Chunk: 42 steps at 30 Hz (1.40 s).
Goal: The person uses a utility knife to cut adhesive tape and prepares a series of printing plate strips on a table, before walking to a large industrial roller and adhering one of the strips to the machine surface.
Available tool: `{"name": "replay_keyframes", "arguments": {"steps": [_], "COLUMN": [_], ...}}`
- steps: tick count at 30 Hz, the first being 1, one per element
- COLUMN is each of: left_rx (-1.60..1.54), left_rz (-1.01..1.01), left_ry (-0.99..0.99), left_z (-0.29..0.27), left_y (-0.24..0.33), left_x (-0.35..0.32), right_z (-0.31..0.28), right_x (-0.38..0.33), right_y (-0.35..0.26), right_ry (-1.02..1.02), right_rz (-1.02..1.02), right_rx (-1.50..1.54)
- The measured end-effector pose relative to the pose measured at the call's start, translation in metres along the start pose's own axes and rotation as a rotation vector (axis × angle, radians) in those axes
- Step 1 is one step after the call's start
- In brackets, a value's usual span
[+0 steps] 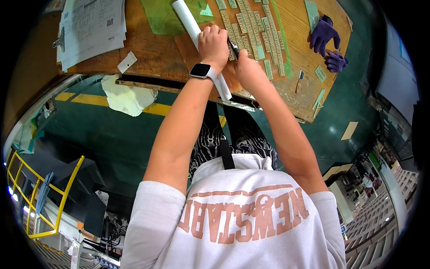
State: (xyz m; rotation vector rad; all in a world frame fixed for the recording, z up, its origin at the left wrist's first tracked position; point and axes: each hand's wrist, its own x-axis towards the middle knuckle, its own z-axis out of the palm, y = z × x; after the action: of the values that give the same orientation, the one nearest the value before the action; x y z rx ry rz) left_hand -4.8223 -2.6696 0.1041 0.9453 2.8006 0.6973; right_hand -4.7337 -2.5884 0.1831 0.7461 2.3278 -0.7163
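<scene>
My left hand (213, 44), wearing a watch, is closed with curled fingers on the table beside a long white roll (187, 19). The roll runs slantwise under that wrist and past the table's near edge. What lies under my left fingers is hidden. My right hand (249, 68) grips a slim black tool (234, 48) that points away to the upper left; its tip is too small to make out. Just beyond the tool lie several rows of flat cut-out strips (254, 27) with letter-like shapes. An orange-brown sheet (185, 41) shows beneath the roll.
Papers on a clipboard (92, 31) lie at the table's left, a tag (127, 62) nearby. Green translucent film (165, 15) spreads behind the roll. At right are purple gloves (323, 35), a small brush-like item (299, 81) and green scraps (318, 98). A pale sheet (125, 95) hangs below the edge.
</scene>
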Motion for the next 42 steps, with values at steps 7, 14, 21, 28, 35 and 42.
{"name": "replay_keyframes", "arguments": {"steps": [7,14,21,28,35,42], "left_rx": [-0.005,-0.010,0.010,0.016,0.030,0.033], "left_rz": [-0.005,-0.008,-0.016,-0.005,-0.024,-0.012], "left_ry": [0.022,0.020,0.008,0.002,-0.030,-0.006], "left_z": [0.004,0.005,0.007,0.004,0.005,0.006], "left_y": [0.001,0.002,0.002,0.003,0.003,0.001], "left_x": [-0.001,-0.002,-0.003,-0.002,-0.002,-0.002], "right_z": [0.000,0.002,0.003,0.002,-0.002,0.001], "right_x": [0.000,-0.001,-0.010,-0.014,-0.025,-0.032], "right_y": [0.000,0.002,0.003,0.003,-0.001,0.002], "right_ry": [-0.017,-0.003,-0.026,-0.067,-0.093,-0.106], "right_rz": [0.053,0.058,0.079,0.099,0.095,0.095], "right_rx": [0.008,0.046,0.030,0.017,-0.013,-0.004]}}
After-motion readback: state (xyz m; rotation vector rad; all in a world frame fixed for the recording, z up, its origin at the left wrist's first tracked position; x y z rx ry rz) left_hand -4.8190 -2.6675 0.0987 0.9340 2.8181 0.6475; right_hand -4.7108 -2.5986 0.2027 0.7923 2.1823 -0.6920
